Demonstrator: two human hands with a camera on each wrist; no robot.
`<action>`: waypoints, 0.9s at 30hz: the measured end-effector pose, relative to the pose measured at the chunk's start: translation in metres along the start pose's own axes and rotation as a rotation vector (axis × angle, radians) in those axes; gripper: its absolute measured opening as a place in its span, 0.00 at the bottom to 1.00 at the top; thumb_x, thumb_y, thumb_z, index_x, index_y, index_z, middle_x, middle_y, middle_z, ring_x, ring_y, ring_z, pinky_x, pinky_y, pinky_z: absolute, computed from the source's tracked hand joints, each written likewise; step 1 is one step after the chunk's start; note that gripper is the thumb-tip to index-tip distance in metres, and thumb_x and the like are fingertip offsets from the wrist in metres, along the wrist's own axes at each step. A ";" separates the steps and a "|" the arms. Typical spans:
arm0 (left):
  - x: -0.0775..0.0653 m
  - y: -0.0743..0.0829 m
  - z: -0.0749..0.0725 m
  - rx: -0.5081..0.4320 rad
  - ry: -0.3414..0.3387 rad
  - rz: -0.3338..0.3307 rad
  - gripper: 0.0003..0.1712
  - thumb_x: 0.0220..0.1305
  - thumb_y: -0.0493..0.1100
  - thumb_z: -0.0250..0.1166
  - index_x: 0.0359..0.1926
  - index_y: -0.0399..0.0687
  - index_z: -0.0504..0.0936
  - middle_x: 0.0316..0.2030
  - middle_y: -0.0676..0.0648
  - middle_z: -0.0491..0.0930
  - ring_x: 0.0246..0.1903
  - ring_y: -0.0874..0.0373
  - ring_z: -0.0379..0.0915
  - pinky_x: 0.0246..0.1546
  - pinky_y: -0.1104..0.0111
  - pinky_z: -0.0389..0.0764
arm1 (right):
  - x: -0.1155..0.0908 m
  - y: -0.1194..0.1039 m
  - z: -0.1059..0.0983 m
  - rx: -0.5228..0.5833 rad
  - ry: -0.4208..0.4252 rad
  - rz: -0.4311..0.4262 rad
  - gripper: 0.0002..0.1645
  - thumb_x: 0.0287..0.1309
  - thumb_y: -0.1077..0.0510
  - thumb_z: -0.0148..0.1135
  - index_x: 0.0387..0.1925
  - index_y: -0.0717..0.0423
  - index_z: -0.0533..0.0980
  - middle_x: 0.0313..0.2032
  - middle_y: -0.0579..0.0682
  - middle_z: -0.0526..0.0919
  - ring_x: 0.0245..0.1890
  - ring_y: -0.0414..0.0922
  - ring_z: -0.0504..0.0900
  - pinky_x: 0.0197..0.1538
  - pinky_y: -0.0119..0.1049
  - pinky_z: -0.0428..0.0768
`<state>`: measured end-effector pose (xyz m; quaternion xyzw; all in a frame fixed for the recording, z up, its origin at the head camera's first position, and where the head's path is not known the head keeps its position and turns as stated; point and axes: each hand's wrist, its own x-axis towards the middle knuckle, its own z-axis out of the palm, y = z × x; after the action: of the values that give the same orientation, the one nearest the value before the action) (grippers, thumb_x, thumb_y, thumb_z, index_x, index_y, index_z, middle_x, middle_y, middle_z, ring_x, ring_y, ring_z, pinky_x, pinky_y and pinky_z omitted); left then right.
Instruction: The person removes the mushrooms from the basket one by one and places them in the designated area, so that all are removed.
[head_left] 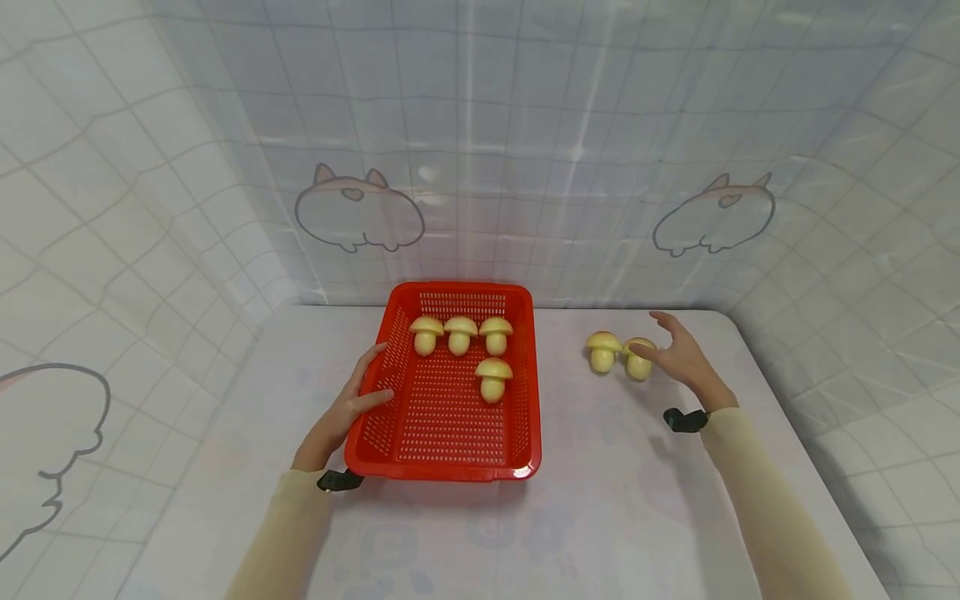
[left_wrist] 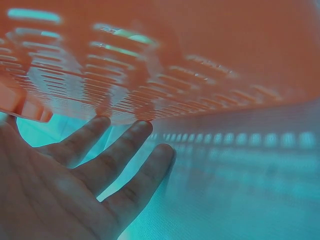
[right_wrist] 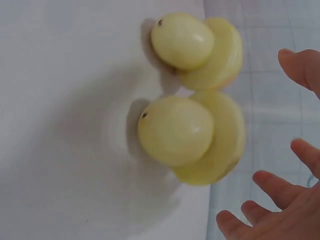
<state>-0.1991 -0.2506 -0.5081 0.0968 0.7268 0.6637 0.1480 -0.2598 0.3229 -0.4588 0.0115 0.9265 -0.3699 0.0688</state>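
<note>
Widely splayed right hand point(head_left: 682, 361), empty, by mushrooms point(head_left: 602, 353); left hand point(head_left: 347, 408) in spread grip on red basket point(head_left: 442, 472)

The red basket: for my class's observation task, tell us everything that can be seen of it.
The red basket is roughly rectangular and looks like glossy plastic, with rounded corners, a smooth rim and rows of small openings through its walls and floor. It sits open side up on the pale table. Inside lie four mushroom-shaped pieces: three in a row toward the far end, one nearer, right of centre. The person's left hand holds its left side, thumb over the rim.
</note>
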 end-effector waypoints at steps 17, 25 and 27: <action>-0.001 -0.003 -0.001 0.010 -0.004 0.022 0.47 0.72 0.43 0.57 0.82 0.66 0.42 0.73 0.33 0.53 0.61 0.32 0.66 0.49 0.52 0.85 | 0.001 -0.054 0.021 0.056 0.034 -0.144 0.68 0.61 0.42 0.71 0.83 0.50 0.34 0.81 0.65 0.42 0.80 0.67 0.47 0.74 0.71 0.54; 0.000 -0.004 -0.002 0.007 -0.006 0.025 0.47 0.71 0.43 0.58 0.82 0.67 0.42 0.73 0.33 0.53 0.62 0.32 0.66 0.49 0.53 0.85 | -0.002 -0.084 0.036 0.068 -0.004 -0.206 0.69 0.58 0.37 0.72 0.83 0.44 0.36 0.82 0.59 0.44 0.80 0.63 0.48 0.75 0.70 0.53; 0.000 -0.004 -0.001 0.010 -0.005 0.021 0.47 0.72 0.43 0.57 0.82 0.67 0.42 0.73 0.33 0.53 0.61 0.32 0.66 0.49 0.52 0.86 | -0.001 -0.093 0.041 0.078 -0.022 -0.210 0.69 0.57 0.37 0.73 0.83 0.42 0.36 0.82 0.58 0.44 0.80 0.62 0.49 0.75 0.69 0.54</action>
<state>-0.1993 -0.2523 -0.5118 0.1071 0.7287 0.6613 0.1424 -0.2604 0.2276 -0.4247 -0.0869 0.9066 -0.4110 0.0392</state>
